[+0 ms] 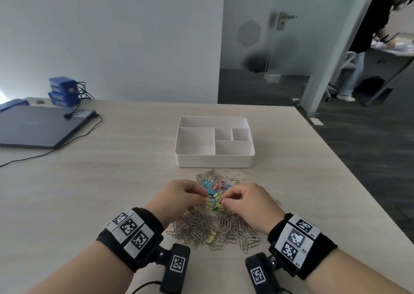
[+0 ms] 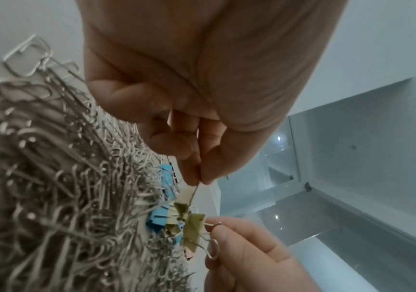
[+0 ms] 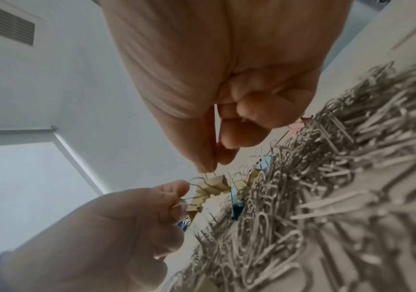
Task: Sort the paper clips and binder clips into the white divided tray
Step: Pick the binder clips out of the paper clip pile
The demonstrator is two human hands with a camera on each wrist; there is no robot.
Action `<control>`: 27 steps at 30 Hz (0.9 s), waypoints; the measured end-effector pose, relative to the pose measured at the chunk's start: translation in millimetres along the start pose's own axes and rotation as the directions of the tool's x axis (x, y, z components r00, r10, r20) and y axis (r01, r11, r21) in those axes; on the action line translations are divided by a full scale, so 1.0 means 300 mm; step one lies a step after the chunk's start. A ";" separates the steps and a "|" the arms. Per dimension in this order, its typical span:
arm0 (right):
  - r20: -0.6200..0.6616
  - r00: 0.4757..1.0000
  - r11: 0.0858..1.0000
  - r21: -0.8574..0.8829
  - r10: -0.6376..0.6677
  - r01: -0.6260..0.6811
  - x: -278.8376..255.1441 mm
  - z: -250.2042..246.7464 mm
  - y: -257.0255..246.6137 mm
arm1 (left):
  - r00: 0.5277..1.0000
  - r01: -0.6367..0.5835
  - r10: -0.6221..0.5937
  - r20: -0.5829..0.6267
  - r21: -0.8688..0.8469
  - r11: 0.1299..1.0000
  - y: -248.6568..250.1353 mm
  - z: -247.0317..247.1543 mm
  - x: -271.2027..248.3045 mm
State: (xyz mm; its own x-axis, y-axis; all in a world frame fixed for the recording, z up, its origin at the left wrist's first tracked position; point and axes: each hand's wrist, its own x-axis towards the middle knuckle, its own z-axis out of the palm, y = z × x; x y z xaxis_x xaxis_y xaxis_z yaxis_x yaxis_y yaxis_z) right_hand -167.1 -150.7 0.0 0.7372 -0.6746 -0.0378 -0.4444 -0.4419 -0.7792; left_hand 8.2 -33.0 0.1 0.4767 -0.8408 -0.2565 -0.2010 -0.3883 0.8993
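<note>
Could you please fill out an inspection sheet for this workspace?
Surface: pale wood-grain table.
Job's things: white divided plastic tray, nothing seen inside; mixed heap of silver wire paper clips and coloured binder clips.
Clutter: closed dark grey laptop; stacked blue boxes.
Hands: left hand and right hand each pinch a wire handle on the yellow binder clips.
Cables: black cable at laptop.
Surroundings: person standing at far desk.

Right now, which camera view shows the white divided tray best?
The head view: the white divided tray is seen whole beyond the clip pile, all compartments empty. The left wrist view shows at most a blurred white edge past the fingers; the right wrist view shows none of it.
</note>
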 end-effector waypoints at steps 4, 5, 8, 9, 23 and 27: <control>0.011 0.995 0.959 0.267 0.097 -0.097 -0.013 -0.011 -0.001 | 0.999 -0.003 0.012 0.041 -0.230 0.973 -0.002 -0.008 -0.002; 0.028 0.991 0.921 0.367 0.131 -0.132 -0.013 -0.013 -0.005 | 0.999 0.000 0.012 0.043 -0.268 0.963 0.000 -0.008 0.000; 0.104 0.969 0.738 0.631 0.225 -0.239 -0.008 -0.018 -0.023 | 0.999 0.001 0.017 0.049 -0.329 0.944 0.009 0.000 0.003; 0.124 0.962 0.682 0.683 0.243 -0.261 -0.006 -0.019 -0.028 | 0.998 -0.004 0.022 0.051 -0.336 0.942 0.012 0.006 0.004; 0.157 0.963 0.668 0.695 0.221 -0.267 0.023 -0.064 0.042 | 0.987 -0.102 0.128 0.100 -0.229 0.968 0.075 0.095 0.032; -0.124 0.944 0.846 0.490 0.306 -0.210 0.077 -0.207 0.140 | 0.974 -0.227 0.223 0.051 0.092 0.970 0.080 0.072 0.028</control>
State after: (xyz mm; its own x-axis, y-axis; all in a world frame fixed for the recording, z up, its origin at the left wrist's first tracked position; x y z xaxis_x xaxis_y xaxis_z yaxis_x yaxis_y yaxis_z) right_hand -200.3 -221.4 5.3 0.4968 -0.8452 -0.1971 -0.2814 0.0579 -0.9578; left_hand -11.1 -57.5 11.9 0.3757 -0.9243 -0.0673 -0.3820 -0.2206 0.8974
